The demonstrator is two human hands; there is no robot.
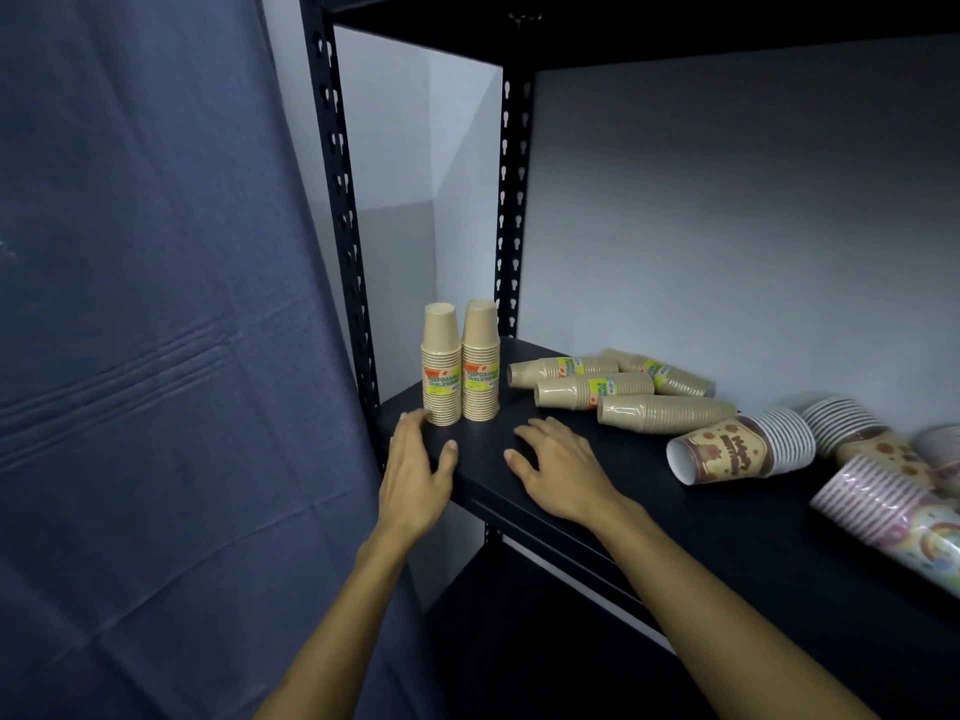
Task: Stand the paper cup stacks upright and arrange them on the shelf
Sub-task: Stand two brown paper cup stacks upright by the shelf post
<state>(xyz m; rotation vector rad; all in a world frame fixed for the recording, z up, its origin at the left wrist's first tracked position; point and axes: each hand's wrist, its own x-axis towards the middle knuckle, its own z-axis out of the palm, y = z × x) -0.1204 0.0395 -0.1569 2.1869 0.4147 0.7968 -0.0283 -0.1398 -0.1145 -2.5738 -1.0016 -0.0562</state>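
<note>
Two brown paper cup stacks stand upright side by side at the left end of the black shelf (649,491): the left stack (441,371) and the right stack (480,366). Several more brown stacks (592,391) lie on their sides behind and to the right. Printed party cup stacks (737,449) lie toppled further right. My left hand (415,475) hovers just in front of the left upright stack, fingers spread, holding nothing. My right hand (556,470) is over the shelf with relaxed fingers, also empty.
A black perforated upright post (343,210) runs up the shelf's front left corner, a second post (514,200) at the back. A blue cloth (156,330) hangs to the left. A pastel rainbow cup stack (893,511) lies at the far right edge.
</note>
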